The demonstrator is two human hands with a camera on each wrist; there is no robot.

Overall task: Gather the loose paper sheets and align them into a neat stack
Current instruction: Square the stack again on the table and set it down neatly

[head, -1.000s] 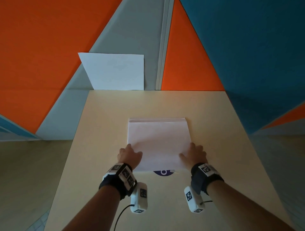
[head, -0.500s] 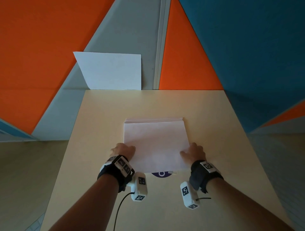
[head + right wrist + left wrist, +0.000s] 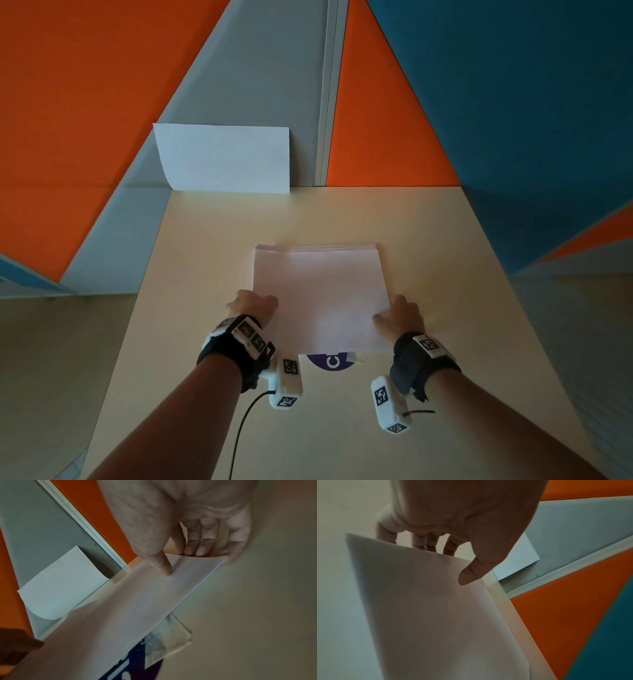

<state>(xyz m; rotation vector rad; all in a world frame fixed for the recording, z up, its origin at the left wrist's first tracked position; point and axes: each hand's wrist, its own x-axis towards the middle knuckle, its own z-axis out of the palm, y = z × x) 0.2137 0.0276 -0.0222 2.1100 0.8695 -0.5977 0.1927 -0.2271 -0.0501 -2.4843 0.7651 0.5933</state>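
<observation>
A stack of white paper sheets (image 3: 318, 294) lies in the middle of the beige table (image 3: 205, 260), its far edges slightly stepped. My left hand (image 3: 255, 305) holds the stack's left edge near the front corner; in the left wrist view the left hand (image 3: 450, 563) has its thumb on top of the paper stack (image 3: 428, 615) and its fingers curled under the edge. My right hand (image 3: 399, 313) holds the right edge; the right wrist view shows the right hand (image 3: 180, 561) pinching the paper stack (image 3: 137, 601) the same way. One more white sheet (image 3: 226, 159) leans against the wall behind the table.
A round purple sticker (image 3: 329, 362) and a bit of tape on the table peek out from under the stack's near edge. Orange, grey and blue wall panels (image 3: 85, 102) close off the far side. Floor lies to the left and right of the table.
Both hands went from lying flat on the stack's near corners to gripping its side edges, thumbs on top and fingers curled under. The stack stayed about where it was.
</observation>
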